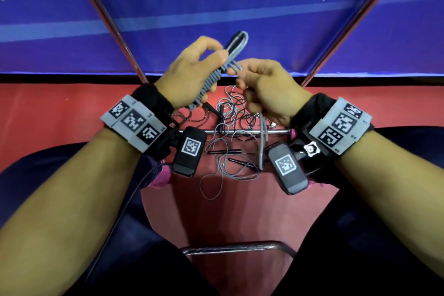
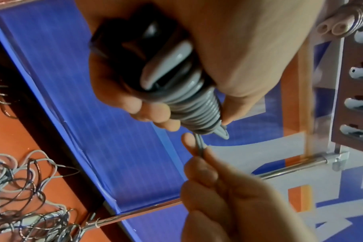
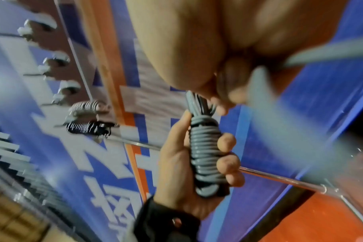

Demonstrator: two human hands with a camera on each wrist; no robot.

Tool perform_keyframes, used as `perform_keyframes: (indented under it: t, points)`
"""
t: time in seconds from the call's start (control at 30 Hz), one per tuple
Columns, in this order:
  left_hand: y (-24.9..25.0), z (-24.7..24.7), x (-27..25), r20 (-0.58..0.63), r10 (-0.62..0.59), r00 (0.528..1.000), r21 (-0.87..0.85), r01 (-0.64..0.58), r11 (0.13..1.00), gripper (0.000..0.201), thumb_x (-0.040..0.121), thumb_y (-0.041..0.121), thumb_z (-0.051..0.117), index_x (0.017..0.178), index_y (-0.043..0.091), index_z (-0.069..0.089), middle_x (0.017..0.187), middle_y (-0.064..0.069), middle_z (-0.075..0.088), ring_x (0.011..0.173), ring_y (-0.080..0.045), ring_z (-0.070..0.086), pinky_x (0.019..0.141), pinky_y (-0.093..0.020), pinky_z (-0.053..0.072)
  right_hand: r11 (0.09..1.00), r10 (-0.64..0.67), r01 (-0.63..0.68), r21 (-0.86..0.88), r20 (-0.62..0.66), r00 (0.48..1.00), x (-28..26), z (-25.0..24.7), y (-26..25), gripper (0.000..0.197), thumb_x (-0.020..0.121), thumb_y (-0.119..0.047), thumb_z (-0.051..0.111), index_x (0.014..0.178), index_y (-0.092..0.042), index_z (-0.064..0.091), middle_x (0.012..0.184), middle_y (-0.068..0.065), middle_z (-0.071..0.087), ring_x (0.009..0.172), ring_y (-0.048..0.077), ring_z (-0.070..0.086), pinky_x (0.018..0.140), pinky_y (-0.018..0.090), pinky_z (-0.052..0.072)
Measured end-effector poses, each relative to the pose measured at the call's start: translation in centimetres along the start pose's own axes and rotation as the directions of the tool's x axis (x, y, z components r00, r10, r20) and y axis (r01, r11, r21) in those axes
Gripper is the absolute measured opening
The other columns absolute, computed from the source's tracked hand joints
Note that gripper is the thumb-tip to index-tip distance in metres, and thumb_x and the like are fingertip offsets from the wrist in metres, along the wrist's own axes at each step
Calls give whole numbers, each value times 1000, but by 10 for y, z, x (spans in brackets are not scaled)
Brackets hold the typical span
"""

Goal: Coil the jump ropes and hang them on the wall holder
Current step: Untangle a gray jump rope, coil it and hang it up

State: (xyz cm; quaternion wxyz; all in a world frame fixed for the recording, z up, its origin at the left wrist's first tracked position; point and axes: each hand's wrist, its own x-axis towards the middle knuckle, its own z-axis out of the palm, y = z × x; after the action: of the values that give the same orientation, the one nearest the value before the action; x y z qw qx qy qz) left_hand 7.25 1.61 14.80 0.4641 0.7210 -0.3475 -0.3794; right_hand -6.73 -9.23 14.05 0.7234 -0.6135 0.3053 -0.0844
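Several tangled ropes [image 1: 230,113] nr metal rail [image 1: 276,131]

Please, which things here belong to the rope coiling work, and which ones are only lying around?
Belong to the job: grey rope bundle, held by left hand; its loose end, pinched by right hand; tangled ropes on the floor; wall holder.
Only around: blue banner; metal rods; curved metal bar.

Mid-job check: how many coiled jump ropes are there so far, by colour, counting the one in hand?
Grey coil, gripped by left hand, tail pinched by right hand: 1
Pale grey coil on wall holder: 1
Black coil on wall holder: 1
Total: 3 coiled; loose tangle on the floor not counted.
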Motion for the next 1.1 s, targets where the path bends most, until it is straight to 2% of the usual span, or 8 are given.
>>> perform_keyframes:
  t: [0.1,0.3,0.43,0.5,0.8,0.9,1.0,1.1]
  points:
    - [2,5,-1,7,41,999,36,-42,998,26,102,41,48,126,36,53,68,-12,54,50,-25,48,47,-32,44,995,-65,55,-89,-117,991,2,3,4,26,103,-25,51,86,-10,63,56,-5,32,43,9,21,41,18,19]
    - [4,15,-2,-82,17,996,44,-14,999,23,87,48,50,75,30,59,70,-12,60,44,-19,54,44,-29,42,989,-101,86,-120,-121,988,2,5,14,38,102,-30,55,77,-5,67,47,-8,41,39,11,23,41,19,20]
    - [1,19,-3,-102,4,995,173,14,985,53,89,70,45,80,20,58,71,-19,64,45,-25,54,46,-33,46,973,-109,87,-212,-94,990,-3,4,17,52,102,-34,53,56,-11,55,44,4,31,34,14,21,42,21,20]
    - [1,20,-3,-126,21,992,240,10,971,50,90,68,50,85,20,62,61,-6,60,46,-23,53,47,-33,46,960,-128,100,-263,-94,987,-7,8,18,55,104,-33,50,53,-12,54,39,1,32,33,13,23,39,20,22]
    - [-4,18,0,-199,184,963,498,-62,865,52,94,65,44,77,19,61,61,2,54,71,-32,57,65,-38,43,824,-136,112,-556,-1,991,-4,0,11,28,95,-20,62,72,-5,56,57,-3,44,45,6,33,50,24,32]
    - [-11,15,1,-219,194,956,612,-20,790,60,96,68,32,66,19,46,60,-2,45,75,-40,48,66,-37,33,631,-212,150,-761,17,977,0,-9,11,32,95,-30,64,72,-8,56,57,-1,48,50,12,40,52,21,33]
    - [-16,14,-1,-200,165,966,693,21,720,61,102,61,27,64,16,41,62,-6,47,77,-44,47,70,-41,40,342,-225,185,-921,111,968,-2,-10,17,21,95,-30,58,80,-15,54,74,12,60,74,38,56,62,34,35]
    - [-21,20,-3,-134,113,985,779,34,626,57,105,55,25,64,18,41,69,-9,53,79,-41,50,72,-41,40,119,-222,193,-974,164,961,-3,-3,22,21,96,-32,49,97,-15,61,91,18,64,85,43,61,62,37,35]
